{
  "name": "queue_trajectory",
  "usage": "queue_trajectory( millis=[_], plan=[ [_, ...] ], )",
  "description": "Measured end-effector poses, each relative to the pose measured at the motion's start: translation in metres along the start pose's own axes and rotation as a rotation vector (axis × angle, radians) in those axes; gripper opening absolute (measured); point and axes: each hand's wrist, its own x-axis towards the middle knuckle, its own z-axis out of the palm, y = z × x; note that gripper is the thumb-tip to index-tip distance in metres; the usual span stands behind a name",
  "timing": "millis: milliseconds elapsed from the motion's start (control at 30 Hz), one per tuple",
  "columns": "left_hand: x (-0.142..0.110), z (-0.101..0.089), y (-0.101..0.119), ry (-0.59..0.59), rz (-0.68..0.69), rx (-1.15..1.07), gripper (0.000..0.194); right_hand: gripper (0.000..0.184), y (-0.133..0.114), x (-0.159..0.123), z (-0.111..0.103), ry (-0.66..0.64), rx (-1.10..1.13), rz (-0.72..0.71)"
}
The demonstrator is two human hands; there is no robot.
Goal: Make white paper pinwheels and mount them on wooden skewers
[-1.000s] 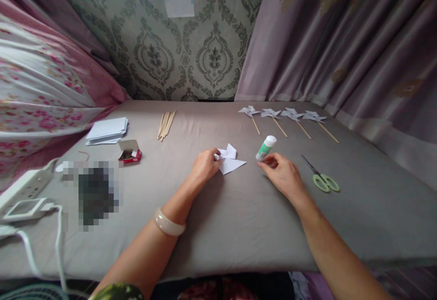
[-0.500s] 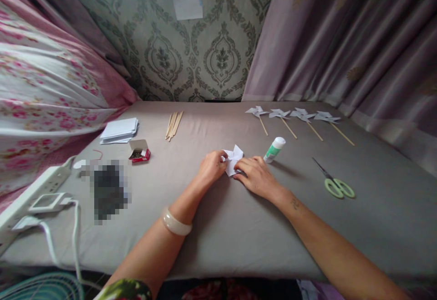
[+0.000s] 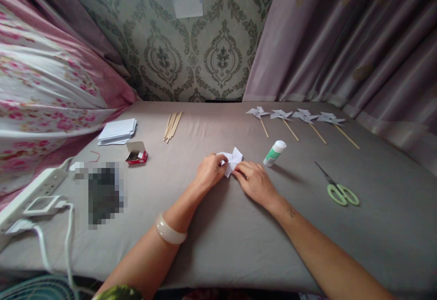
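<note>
A white paper pinwheel [image 3: 234, 155], its blades partly folded in, lies on the worktop [image 3: 218, 245] directly between the fingers of both hands. The left hand [image 3: 210, 170] has its thumb and fingers closed on the left side of the paper, covering part of it; the right hand [image 3: 254, 180] pinches the near right edge, fingertips together. Just beyond the right fingers stands a glue stick [image 3: 275, 153], cap upward, its green-and-white label [image 3: 272, 155] bearing print too small to read. Farther right of those fingers lie scissors [image 3: 337, 187] with pale green handles, blades pointing away. Well beyond the right fingers, four finished pinwheels [image 3: 303, 116] on sticks form a row. Beyond the left fingers and to their left is a bundle of wooden sticks [image 3: 173, 127]; farther left are an open red box [image 3: 137, 155] of small dark pieces, any lettering illegible, and a stack of white paper [image 3: 118, 131]. Nearer and far left of the left fingers sit a pixelated dark patch [image 3: 105, 195] and a white power strip [image 3: 36, 193]. On the wall far beyond hangs a pale sheet [image 3: 187, 4], its contents unreadable.
</note>
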Motion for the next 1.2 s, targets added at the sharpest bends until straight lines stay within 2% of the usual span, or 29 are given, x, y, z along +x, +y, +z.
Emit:
queue_trajectory(
  millis=[133, 500, 867, 1200],
  plan=[
    [0.0, 0.001, 0.001, 0.011, -0.014, -0.002, 0.025, 0.019, 0.0, 0.003, 0.007, 0.082, 0.026, 0.092],
    [0.0, 0.004, 0.0, 0.05, 0.005, -0.022, 0.023, 0.01, 0.002, 0.013, 0.016, 0.105, 0.048, 0.215],
    [-0.003, 0.003, 0.001, 0.046, 0.085, 0.033, 0.025, 0.009, 0.002, 0.014, 0.016, 0.132, 0.015, 0.245],
    [-0.001, 0.007, -0.003, 0.04, 0.121, 0.043, 0.024, 0.012, 0.0, 0.016, 0.016, 0.124, 0.033, 0.211]
  ],
)
